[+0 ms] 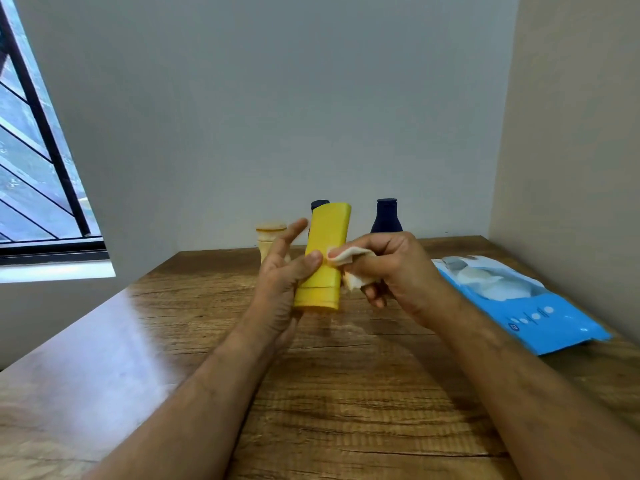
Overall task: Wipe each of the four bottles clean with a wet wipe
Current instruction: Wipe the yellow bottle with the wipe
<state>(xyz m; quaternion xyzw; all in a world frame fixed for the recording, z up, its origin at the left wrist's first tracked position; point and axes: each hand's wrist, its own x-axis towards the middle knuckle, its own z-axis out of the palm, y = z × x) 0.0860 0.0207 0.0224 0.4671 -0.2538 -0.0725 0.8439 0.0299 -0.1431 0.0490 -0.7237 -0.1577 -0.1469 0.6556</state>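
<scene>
My left hand (pixel 284 275) holds a yellow bottle (pixel 325 251) above the table, cap end down and tilted slightly right, with the thumb across its front. My right hand (pixel 391 268) grips a crumpled white wet wipe (pixel 349 261) pressed against the yellow bottle's right side. Behind them at the back of the table stand a cream bottle (pixel 268 237), partly hidden by my left fingers, a dark blue bottle (pixel 387 216), and another dark-capped bottle (pixel 318 205) mostly hidden behind the yellow one.
A blue wet wipe pack (pixel 540 313) lies on the right side of the wooden table (pixel 346 393), with a white wipe sticking out of its opening. Walls close the back and right. A window is at the left.
</scene>
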